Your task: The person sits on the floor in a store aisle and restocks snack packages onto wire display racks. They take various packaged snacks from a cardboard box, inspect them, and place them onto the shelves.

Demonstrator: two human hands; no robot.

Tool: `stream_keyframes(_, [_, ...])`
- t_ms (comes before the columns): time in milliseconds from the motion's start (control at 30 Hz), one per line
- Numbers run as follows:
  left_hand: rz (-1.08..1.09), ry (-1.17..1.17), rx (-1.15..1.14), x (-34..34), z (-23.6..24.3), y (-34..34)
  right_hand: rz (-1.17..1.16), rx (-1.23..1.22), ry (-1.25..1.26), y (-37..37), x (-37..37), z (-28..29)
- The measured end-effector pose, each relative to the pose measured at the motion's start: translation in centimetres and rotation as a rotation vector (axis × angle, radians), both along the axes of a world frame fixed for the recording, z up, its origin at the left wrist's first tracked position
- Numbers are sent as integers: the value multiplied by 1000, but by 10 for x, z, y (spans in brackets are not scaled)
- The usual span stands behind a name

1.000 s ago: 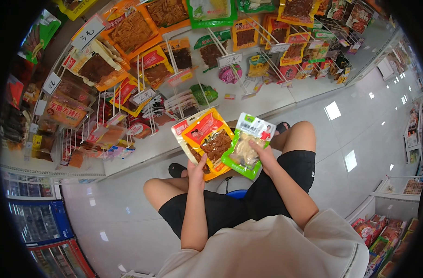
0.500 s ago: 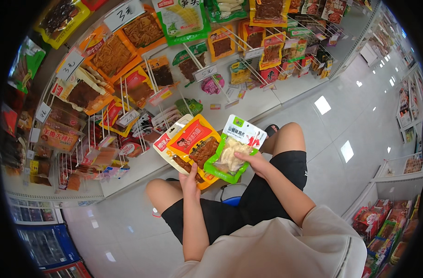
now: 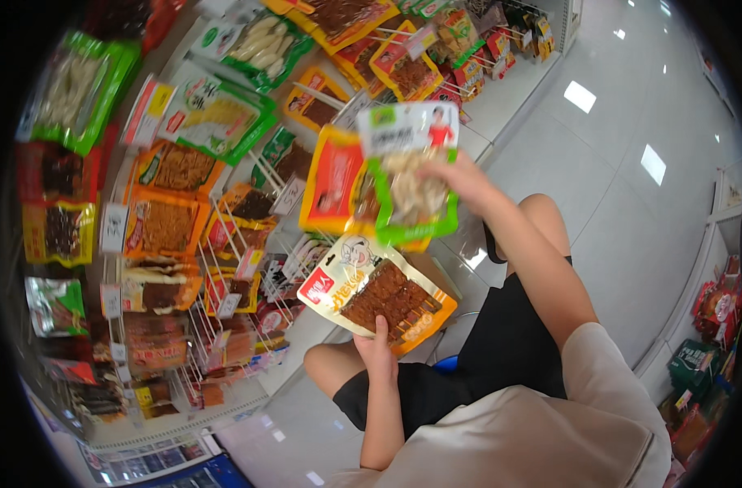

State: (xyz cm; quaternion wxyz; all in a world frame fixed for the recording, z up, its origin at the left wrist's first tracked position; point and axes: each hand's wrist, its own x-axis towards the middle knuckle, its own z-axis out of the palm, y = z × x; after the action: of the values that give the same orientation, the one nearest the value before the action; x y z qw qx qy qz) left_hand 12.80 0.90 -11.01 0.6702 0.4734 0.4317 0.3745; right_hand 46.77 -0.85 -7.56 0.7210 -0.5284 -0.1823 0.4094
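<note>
My left hand [image 3: 377, 355] grips the lower edge of a cream and orange snack packet [image 3: 391, 299], its thumb over the front. Brown, glossy strips show through this packet's window. Farther up and to the right, my right hand [image 3: 459, 177] is closed on the edge of a green and white packet [image 3: 411, 185] with pale pieces inside. Behind that one, overlapping it, is a yellow and red packet [image 3: 332, 180]; it appears held in the same hand, though the fingers behind are hidden. The two raised packets partly cover the display rack's hooks.
Hanging snack packets [image 3: 166, 221] fill the display rack at left, with white price tags [image 3: 114, 228] and protruding wire hooks [image 3: 239, 232]. Below my legs is part of a blue object [image 3: 446, 363]. More packaged goods [image 3: 716, 313] stand on shelving at right, across the tiled floor [image 3: 611, 195].
My right hand has moved up with the green packet, and the yellow and red packet has gone with it. The cream packet, formerly mostly covered, now lies exposed in my left hand. The view has shifted.
</note>
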Motion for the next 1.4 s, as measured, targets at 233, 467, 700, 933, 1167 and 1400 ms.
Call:
stream_keyframes(233, [-237,-167,-159,44,27,4,-749,116,407,14,97,-90])
stream_keyframes(467, [-681,-713,-197,201,62,60,-843,69,304,4,135,-85])
stream_keyframes(700, [-823,-749,-57,334,54,115,-833,68,283,-25,155,-55])
stream_keyframes(933, [-718,-648,-132,386,66,140,-824,135,460,-26,176,-77])
stream_keyframes(1167, [-1166,-912,132,407,69,162,-741,184,528,-3,170,-59])
stream_keyframes(1400, [-1365,-829,384,404,81,186,-570,352,580,27,177,-91])
